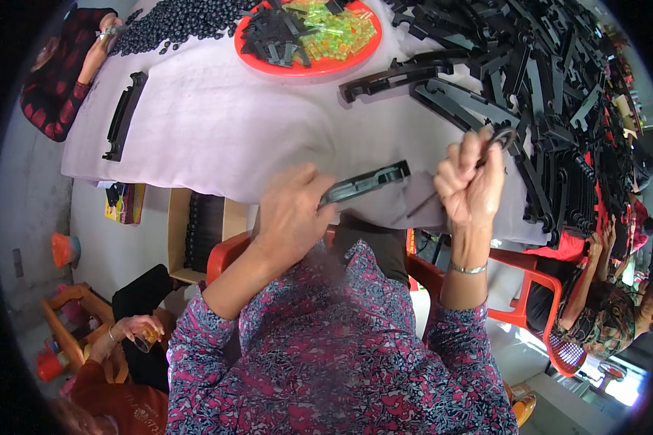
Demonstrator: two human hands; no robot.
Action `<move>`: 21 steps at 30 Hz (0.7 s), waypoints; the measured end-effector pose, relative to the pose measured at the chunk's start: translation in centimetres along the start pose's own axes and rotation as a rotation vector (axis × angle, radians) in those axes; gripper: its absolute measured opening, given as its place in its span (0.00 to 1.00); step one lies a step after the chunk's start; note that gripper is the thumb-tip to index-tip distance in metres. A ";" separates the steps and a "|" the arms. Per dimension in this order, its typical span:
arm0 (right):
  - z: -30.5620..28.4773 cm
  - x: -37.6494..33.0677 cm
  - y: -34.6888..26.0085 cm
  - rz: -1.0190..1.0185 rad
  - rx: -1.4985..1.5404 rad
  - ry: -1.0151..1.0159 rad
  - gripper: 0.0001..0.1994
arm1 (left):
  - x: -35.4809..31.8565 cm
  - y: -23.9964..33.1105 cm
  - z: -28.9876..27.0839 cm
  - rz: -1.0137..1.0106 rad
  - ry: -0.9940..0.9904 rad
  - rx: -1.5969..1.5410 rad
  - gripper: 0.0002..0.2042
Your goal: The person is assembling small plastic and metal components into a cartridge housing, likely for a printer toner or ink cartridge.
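Observation:
My left hand is closed round one end of a long black plastic part, which has a hollow, greyish channel along it. The part is held over the table's near edge, tilted up to the right. Raised to the right of it, my right hand is closed on a dark tool with a looped handle. A thin dark rod shows low beside this hand, slightly blurred; whether it belongs to the tool I cannot tell. The part and my right hand are apart.
A red tray holds black and yellow-green small pieces. Black plastic parts heap up at the right. Small black pieces lie at the far left, with one long part nearer. Other people sit around; red chairs stand close.

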State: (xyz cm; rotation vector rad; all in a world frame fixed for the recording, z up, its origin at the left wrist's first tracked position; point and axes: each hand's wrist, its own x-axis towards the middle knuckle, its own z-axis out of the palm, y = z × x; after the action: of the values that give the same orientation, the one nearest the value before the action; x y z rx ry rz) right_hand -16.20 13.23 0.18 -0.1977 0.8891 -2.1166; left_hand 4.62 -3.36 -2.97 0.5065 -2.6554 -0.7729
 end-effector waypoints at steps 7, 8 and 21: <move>1.8 -2.7 3.6 0.206 -0.654 -0.050 0.25 | -0.8 0.4 -1.3 0.052 0.210 0.045 0.16; 2.7 -3.1 4.2 0.177 -0.718 -0.051 0.24 | -0.9 0.4 -1.5 0.046 0.223 0.023 0.16; 5.3 -3.4 6.9 0.134 -0.912 -0.101 0.19 | -1.7 0.1 -2.7 0.047 0.347 -0.043 0.18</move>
State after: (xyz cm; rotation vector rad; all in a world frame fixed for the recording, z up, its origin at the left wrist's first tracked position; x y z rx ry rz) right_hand -7.42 10.06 0.14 -0.6753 1.6939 -1.4300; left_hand 7.21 -3.74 -1.16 0.5133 -2.3170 -0.6591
